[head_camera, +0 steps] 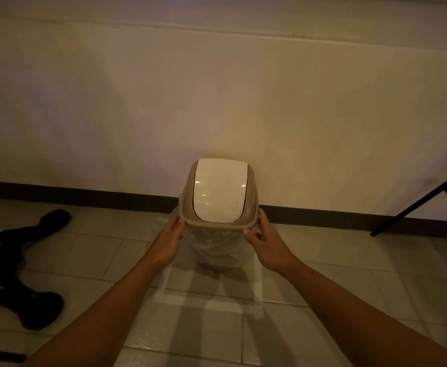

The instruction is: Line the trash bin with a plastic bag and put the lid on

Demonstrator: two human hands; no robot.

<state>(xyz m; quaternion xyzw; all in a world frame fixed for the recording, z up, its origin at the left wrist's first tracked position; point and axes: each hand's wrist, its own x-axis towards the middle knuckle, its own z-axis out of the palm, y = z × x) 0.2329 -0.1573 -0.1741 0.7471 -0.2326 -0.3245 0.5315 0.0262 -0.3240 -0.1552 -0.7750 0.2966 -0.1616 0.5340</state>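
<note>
A small trash bin stands on the tiled floor against the wall. Its beige lid (251, 207) with a white swing flap (219, 189) sits on top. A clear plastic bag (217, 247) drapes over the bin's body below the lid, hiding the bin walls. My left hand (170, 239) grips the lid's lower left edge. My right hand (266, 239) holds the lid's lower right edge, thumb at the front rim. Both hands press against lid and bag overhang.
A white tape rectangle (209, 300) marks the floor in front of the bin. A black chair base (18, 274) lies on the floor at left. Black folding table legs (424, 200) stand at right. A dark baseboard (84, 197) runs along the wall.
</note>
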